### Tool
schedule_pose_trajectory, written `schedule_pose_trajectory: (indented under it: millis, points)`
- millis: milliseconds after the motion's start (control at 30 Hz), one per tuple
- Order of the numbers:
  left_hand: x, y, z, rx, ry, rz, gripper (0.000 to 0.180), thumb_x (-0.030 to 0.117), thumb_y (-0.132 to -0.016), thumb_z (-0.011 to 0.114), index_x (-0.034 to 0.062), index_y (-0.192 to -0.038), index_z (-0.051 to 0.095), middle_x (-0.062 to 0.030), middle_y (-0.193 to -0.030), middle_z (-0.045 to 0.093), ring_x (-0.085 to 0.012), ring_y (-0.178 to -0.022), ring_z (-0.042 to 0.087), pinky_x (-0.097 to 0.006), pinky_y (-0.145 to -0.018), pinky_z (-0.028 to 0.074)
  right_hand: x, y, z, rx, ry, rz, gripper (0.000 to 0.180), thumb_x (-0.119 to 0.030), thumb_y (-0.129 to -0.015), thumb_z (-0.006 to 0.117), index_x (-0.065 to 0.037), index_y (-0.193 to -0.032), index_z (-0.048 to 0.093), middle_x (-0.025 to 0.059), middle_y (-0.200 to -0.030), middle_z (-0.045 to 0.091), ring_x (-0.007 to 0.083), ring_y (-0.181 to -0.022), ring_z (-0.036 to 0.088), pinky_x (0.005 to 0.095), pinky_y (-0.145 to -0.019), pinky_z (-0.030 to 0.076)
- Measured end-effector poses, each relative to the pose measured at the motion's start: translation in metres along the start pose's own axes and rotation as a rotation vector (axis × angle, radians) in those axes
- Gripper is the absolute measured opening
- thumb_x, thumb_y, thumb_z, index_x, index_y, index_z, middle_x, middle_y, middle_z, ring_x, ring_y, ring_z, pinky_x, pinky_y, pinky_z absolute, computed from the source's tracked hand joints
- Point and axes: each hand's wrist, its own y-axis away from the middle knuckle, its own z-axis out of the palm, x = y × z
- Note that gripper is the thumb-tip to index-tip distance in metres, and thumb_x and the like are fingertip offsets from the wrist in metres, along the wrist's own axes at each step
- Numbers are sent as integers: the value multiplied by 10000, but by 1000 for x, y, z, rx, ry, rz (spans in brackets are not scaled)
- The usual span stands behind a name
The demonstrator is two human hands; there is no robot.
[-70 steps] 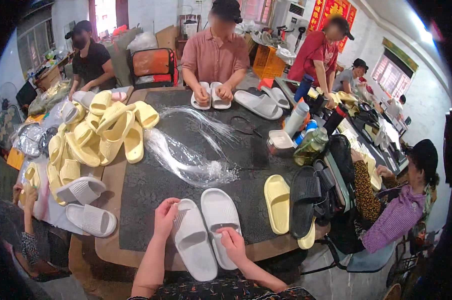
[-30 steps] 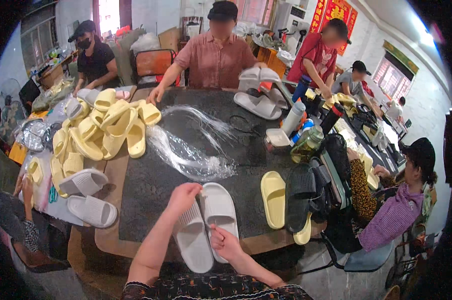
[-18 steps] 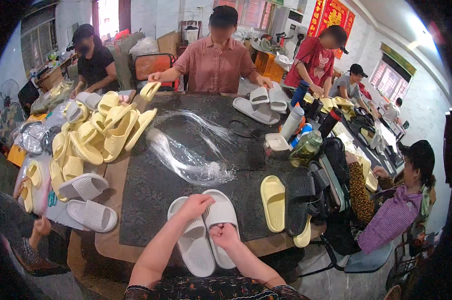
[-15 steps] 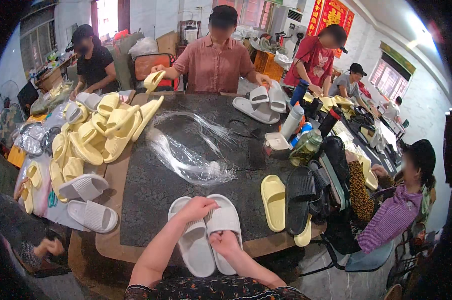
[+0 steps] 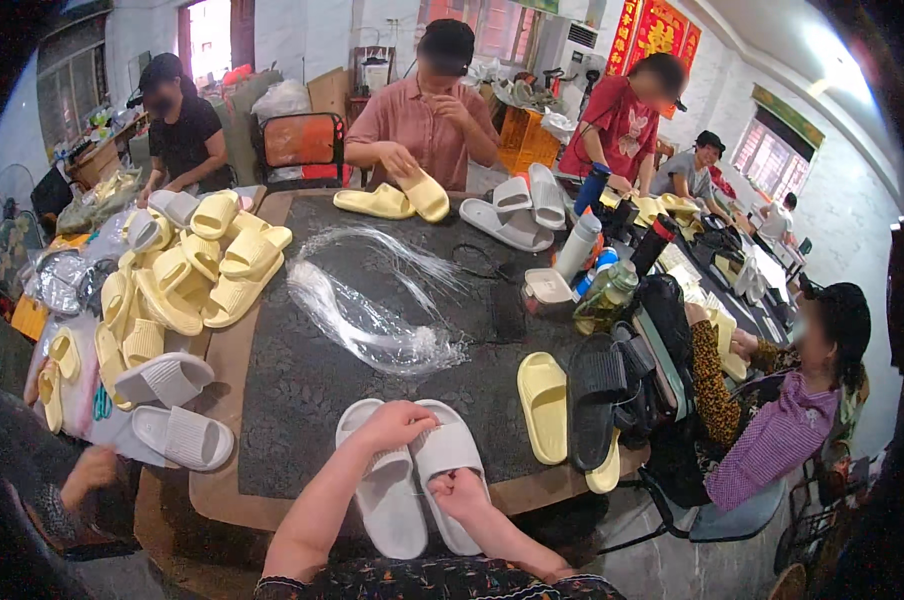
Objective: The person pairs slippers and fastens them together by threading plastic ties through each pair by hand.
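Note:
Two pale grey slippers lie side by side at the table's near edge, toes away from me: the left slipper (image 5: pixel 395 515) and the right slipper (image 5: pixel 457 445). My left hand (image 5: pixel 397 425) reaches over the left slipper, its fingertips pinched at the front edge of the right slipper's strap. My right hand (image 5: pixel 459 492) is curled closed at the rear opening of that strap. Whatever either set of fingers holds is too small or hidden to make out. Beyond the slippers lies a loose bundle of clear, shiny strands (image 5: pixel 372 325) on the dark tabletop.
Yellow slippers (image 5: pixel 247 250) are heaped at the left, with grey slippers (image 5: pixel 187 437) nearby. At right stand a yellow slipper (image 5: pixel 544 405), a black slipper (image 5: pixel 597 400), a lidded tub (image 5: pixel 549 288) and bottles (image 5: pixel 578 245). Co-workers sit around; one opposite touches a yellow slipper (image 5: pixel 424 196).
My hands stay at the right slipper with slight shifts; the slippers moved a little. The person opposite has set down a yellow slipper beside another and raised one hand toward the head.

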Motion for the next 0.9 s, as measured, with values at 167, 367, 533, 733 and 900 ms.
schedule_pose_trajectory:
  millis: [167, 367, 533, 733, 900]
  points:
    - [-11, -7, 4, 23, -193, 98, 307, 345, -834, 577, 97, -966, 699, -130, -890, 676, -308, -833, 643, -392, -755, 502, 2, -22, -2, -32, -286, 113, 130, -73, -902, 369, -103, -816, 463, -3, -626, 319, 121, -488, 251, 253, -452, 219]
    - [-3, -9, 0, -111, -270, 16, 312, 324, -862, 548, 99, -1032, 682, -145, -968, 670, -323, -911, 629, -401, -808, 488, 8, -22, -4, -22, -98, 9, 169, -195, -956, 390, -124, -871, 517, -30, -636, 359, 87, -506, 299, 228, -446, 249]
    - [-13, -10, 2, -85, -161, 99, 287, 301, -864, 563, 132, -1073, 664, -134, -961, 669, -302, -891, 635, -396, -803, 488, 7, -18, 11, 63, -61, 39, 157, -194, -954, 406, -142, -881, 535, -43, -633, 356, 85, -510, 296, 226, -459, 257]
    - [-13, -13, 0, -144, -72, 40, 298, 246, -873, 596, 92, -1122, 652, -116, -996, 682, -210, -907, 636, -336, -829, 476, 6, -15, 13, 99, -69, 35, 171, -178, -955, 396, -141, -854, 528, -43, -632, 354, 85, -510, 287, 234, -454, 249]
    - [-18, -14, -2, -171, 32, 86, 298, 230, -873, 595, 87, -1129, 649, -110, -995, 684, -188, -898, 631, -328, -831, 476, 7, -17, 10, 59, -50, 30, 168, -161, -950, 393, -137, -850, 526, -42, -633, 342, 92, -508, 275, 236, -453, 236]
